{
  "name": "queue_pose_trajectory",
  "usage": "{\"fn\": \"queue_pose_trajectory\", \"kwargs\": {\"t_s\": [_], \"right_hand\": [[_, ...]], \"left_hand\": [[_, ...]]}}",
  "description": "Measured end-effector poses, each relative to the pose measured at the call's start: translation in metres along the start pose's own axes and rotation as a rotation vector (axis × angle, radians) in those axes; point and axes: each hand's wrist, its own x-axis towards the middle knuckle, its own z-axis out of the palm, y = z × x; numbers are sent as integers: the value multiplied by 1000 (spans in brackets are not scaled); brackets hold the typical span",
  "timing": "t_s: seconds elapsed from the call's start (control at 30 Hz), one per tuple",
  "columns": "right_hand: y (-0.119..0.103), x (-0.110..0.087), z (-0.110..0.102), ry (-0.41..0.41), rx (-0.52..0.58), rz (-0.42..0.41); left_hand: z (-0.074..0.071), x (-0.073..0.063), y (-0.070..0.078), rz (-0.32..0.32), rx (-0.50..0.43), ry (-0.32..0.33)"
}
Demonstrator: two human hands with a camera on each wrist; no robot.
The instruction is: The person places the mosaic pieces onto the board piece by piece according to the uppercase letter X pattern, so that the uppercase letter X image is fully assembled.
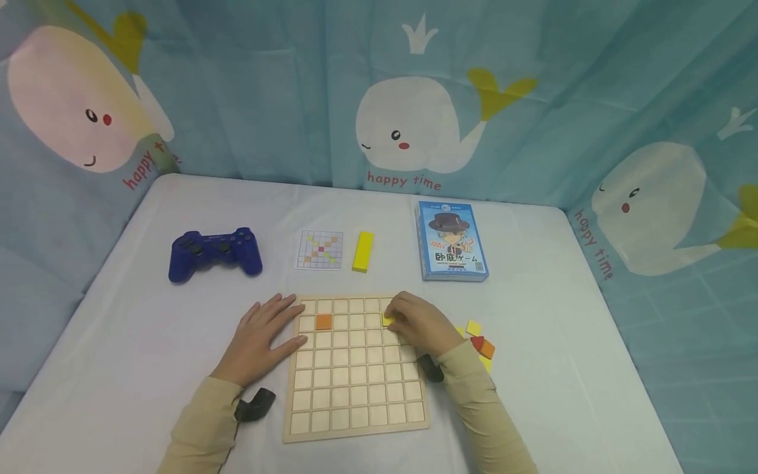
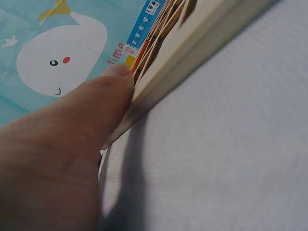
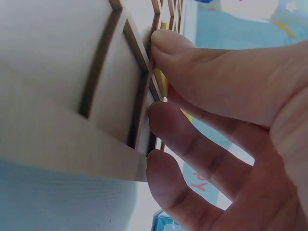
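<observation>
A wooden grid board [image 1: 358,375] lies flat in front of me, with an orange square tile [image 1: 324,322] in a cell of its second row. My left hand [image 1: 260,339] rests at the board's upper left edge, fingers spread and thumb [image 2: 106,91] on the rim. Over the second row, towards the right side, my right hand [image 1: 423,322] pinches a yellow square tile [image 1: 388,321] at a cell. The right wrist view shows the thumb against that yellow tile [image 3: 162,84], which is partly hidden by the fingers.
Loose yellow, red [image 1: 477,342] and orange tiles [image 1: 488,349] lie right of the board, partly behind my right forearm. Beyond the board are a blue game controller [image 1: 214,253], a coloured grid pattern card [image 1: 320,250], a yellow block [image 1: 363,251] and a blue game box [image 1: 453,240].
</observation>
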Motion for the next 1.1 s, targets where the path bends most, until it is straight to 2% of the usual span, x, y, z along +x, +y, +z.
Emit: {"fn": "queue_pose_trajectory", "kwargs": {"t_s": [0.3,0.43,0.53,0.67,0.83,0.97,1.1], "right_hand": [[2,2,1,8,-8,-20],[3,-1,-2,7,1,22],[6,-10,-12,42,21,42],[16,-39,-32,116,27,128],[32,-96,-49,144,65,337],[44,-135,-52,152,37,495],[52,-152,-46,118,30,630]], "left_hand": [[-1,0,-1,-6,1,0],[0,0,-2,-6,1,0],[1,-1,-3,-6,0,0],[3,-1,-3,-7,2,1],[5,0,-3,-5,-3,3],[6,0,-4,-4,-7,21],[5,1,-7,-6,-13,67]]}}
